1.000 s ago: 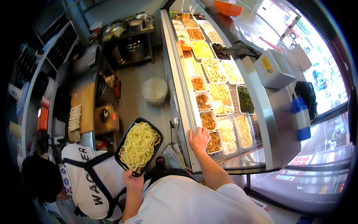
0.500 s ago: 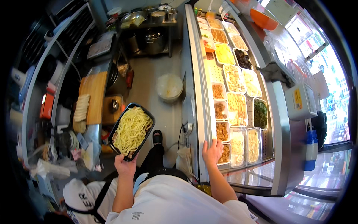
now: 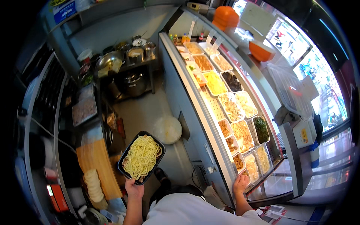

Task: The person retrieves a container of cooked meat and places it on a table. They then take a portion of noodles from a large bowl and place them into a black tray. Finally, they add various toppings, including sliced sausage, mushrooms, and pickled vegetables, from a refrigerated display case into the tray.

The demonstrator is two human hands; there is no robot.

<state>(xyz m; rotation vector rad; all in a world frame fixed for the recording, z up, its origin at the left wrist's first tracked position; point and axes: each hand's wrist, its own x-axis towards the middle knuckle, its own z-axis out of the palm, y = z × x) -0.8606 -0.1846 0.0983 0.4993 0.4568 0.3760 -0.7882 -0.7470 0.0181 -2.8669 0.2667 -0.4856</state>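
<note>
My left hand [image 3: 134,189] grips the near edge of a black plastic tray [image 3: 120,162], held low over the floor. Pale yellow noodles [image 3: 141,156] fill the tray, with brownish bits showing at the sides. On the near rim of the lit food case [image 3: 214,150] rests my right hand [image 3: 240,183], fingers loosely bent and holding nothing visible. Its fingertips lie beside a small tub of brown food [image 3: 245,173], which they partly cover. Further white tubs stand in rows beyond, among them yellow strips [image 3: 215,83], black fungus [image 3: 231,81] and dark green seaweed [image 3: 260,129].
To the left, a wooden board [image 3: 98,161] carries a row of pale rolls [image 3: 93,185]. Metal pots [image 3: 135,55] crowd a rack at the far end. A whitish bucket [image 3: 167,129] stands on the floor against the case. Orange bowls [image 3: 261,51] sit on the counter at right.
My view has swung toward the far end and shifted. The noodle tray stays in my left hand, and my right hand is still at the case's rim, fingers less spread.
</note>
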